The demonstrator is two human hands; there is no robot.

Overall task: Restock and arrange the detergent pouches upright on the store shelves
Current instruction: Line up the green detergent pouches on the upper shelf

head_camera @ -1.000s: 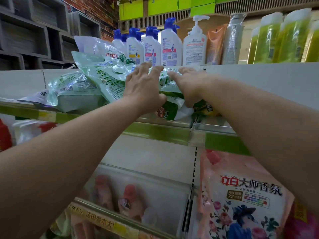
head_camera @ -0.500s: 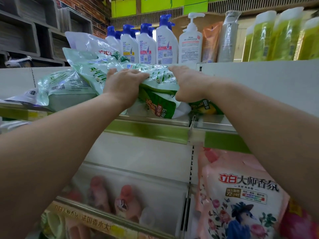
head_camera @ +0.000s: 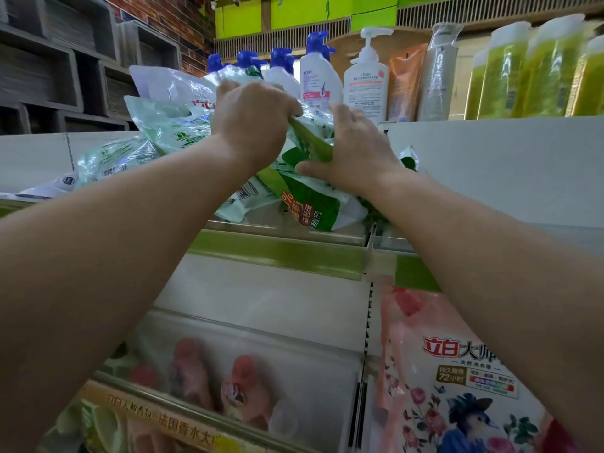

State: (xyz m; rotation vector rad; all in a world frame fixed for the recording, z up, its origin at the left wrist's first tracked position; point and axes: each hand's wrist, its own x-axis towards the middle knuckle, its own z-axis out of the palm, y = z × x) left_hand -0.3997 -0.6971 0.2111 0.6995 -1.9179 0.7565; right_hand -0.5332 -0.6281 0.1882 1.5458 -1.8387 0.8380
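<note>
Across the middle of the frame runs the upper shelf (head_camera: 277,248), where green detergent pouches (head_camera: 170,125) lie slumped in a heap at centre left. Both hands work the front pouch (head_camera: 310,204): the left hand (head_camera: 251,122) has its grip clamped on the crumpled top edge, while the right hand (head_camera: 356,148) presses flat against its side, fingers straight. Judging by this, the pouch is being raised; next it needs tipping upright and seating on its base.

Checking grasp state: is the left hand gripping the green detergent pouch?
Yes, the left hand has its fingers curled over the top edge of the green detergent pouch, bunching it.
</note>
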